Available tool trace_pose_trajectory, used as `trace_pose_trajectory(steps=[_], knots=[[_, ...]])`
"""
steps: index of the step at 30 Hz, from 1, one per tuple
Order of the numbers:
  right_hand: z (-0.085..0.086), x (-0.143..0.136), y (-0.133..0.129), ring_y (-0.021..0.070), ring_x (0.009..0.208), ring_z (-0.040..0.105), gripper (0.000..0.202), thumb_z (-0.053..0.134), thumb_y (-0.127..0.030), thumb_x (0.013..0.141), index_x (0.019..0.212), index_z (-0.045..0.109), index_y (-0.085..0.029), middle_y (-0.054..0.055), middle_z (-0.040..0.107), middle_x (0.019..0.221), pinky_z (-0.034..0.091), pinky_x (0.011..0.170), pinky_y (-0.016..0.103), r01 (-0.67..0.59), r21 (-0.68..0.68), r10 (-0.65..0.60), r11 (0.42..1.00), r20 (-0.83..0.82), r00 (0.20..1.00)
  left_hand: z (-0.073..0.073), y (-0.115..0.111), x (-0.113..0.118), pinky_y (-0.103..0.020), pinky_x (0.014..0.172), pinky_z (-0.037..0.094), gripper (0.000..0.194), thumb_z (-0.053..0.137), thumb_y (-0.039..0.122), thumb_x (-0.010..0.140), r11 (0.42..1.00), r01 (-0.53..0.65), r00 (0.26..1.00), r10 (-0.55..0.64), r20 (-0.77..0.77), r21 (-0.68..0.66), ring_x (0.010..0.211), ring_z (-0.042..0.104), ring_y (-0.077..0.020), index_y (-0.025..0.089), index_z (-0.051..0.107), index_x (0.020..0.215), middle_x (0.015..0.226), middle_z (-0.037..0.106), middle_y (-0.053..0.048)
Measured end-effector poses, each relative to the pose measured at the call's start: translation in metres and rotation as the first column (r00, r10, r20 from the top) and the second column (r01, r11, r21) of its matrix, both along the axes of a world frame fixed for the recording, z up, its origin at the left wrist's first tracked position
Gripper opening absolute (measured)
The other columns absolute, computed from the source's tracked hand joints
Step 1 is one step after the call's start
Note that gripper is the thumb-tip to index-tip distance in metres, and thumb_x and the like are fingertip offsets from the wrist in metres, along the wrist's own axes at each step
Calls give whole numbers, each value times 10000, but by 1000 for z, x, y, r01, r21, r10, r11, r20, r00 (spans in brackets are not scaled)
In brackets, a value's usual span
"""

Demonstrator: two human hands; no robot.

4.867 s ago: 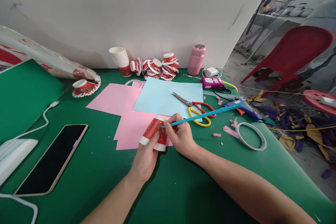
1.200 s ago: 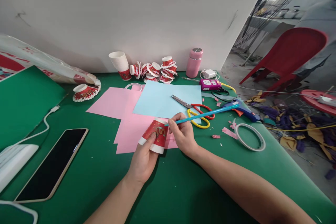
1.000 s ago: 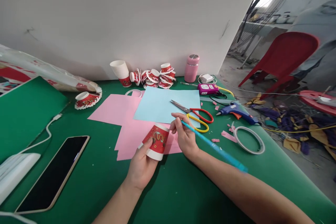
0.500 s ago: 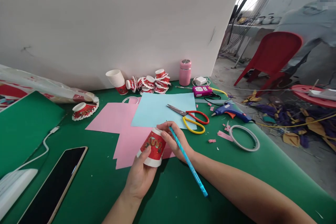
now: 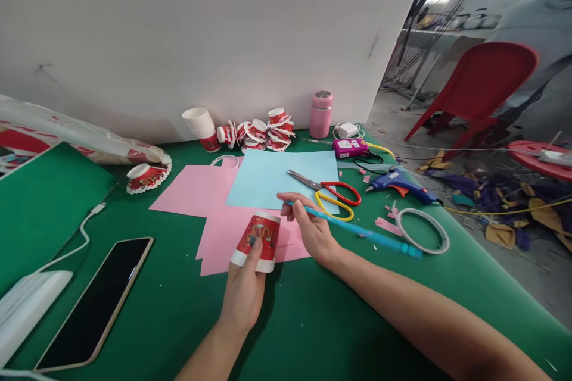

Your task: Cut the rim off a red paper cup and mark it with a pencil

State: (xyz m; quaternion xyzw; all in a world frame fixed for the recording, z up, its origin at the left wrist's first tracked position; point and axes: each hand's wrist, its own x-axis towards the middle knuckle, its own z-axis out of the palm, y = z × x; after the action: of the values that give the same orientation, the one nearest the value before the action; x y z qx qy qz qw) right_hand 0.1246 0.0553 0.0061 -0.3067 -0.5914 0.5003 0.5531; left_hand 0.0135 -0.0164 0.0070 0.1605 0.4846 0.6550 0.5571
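A red and white paper cup (image 5: 264, 232) with a gold dragon-like print is gripped by my left hand (image 5: 245, 292), thumb across its printed side. The cup is tilted, with its wider rim down. Just right of it, apart from the cup, my right hand (image 5: 313, 229) is closed on a shiny blue pencil (image 5: 353, 225), whose far end is smeared by motion and points right. Beneath and behind the hands lie pink paper sheets (image 5: 214, 238) and a light blue sheet (image 5: 268, 175). Scissors (image 5: 319, 184) with red and yellow handles rest on the blue sheet.
Stacked paper cups (image 5: 201, 125) and several cut, fringed cups (image 5: 263, 134) stand along the white board (image 5: 201, 30). A pink flask (image 5: 321, 116), a blue glue gun (image 5: 402, 184) and a tape roll (image 5: 442, 238) are on the right. A phone (image 5: 96, 303) lies left.
My right hand has drawn away from the cup to the right. The pencil has swung from pointing down toward me to nearly sideways. The cup stays in my left hand.
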Motion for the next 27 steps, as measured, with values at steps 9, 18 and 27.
trace_pose_trajectory(steps=[9,18,27], knots=[[4,-7,-11,119,599,528,243,542,-408,823,760,605,-182,9,590,658,456,550,245,-129,-22,129,991,6,992,-4,3,0,-304,1023,335,264,627,288,771,994,75,997,-77,20,78,1183,500,-197,258,652,1032,1164,643,-13],[-6,-10,-10,80,488,411,208,521,-353,830,717,466,-187,-49,451,565,351,461,203,-18,-16,20,1000,90,996,-3,3,2,-323,972,393,258,641,281,757,993,81,995,-85,46,82,1099,566,-207,241,657,1012,1096,672,-21],[-3,-11,-12,87,489,433,184,516,-327,820,713,466,-187,-43,466,562,359,459,205,-25,1,25,1000,123,992,-4,3,1,-311,941,423,286,650,289,750,993,90,995,-93,41,74,1130,540,-216,230,648,1030,1122,658,-25]])
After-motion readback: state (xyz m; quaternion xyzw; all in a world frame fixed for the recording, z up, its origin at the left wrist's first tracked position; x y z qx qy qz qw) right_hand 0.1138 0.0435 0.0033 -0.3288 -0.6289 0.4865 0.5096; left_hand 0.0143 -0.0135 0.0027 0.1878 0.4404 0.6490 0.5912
